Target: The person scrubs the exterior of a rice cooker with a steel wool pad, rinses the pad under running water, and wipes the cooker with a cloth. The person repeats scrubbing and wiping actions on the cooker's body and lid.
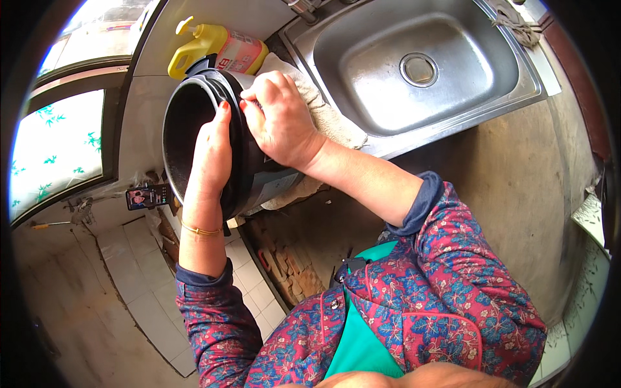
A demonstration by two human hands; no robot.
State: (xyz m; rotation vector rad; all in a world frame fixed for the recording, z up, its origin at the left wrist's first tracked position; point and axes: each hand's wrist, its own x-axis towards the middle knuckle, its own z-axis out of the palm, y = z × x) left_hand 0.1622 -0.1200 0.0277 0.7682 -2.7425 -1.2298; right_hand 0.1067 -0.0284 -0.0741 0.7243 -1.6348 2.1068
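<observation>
A dark cylindrical appliance body (278, 180), which looks like a rice cooker, lies tipped on its side with its round opening facing left. My left hand (213, 150) is on its near rim, thumb up along the edge and a bracelet at the wrist. Against the outer wall beside the rim, my right hand (281, 116) is closed, fingertips pinched together; something small may be between them, but it is hidden. A beige cloth (335, 121) lies under and beside the appliance. Behind it stands a yellow pump bottle (206, 46).
A stainless steel sink (383, 104) with a drain lies to the right, its faucet (303, 9) at the top. A grey rag (516, 24) hangs on the far sink edge. A phone (145, 197) with a lit screen is at the left, below a window (63, 150).
</observation>
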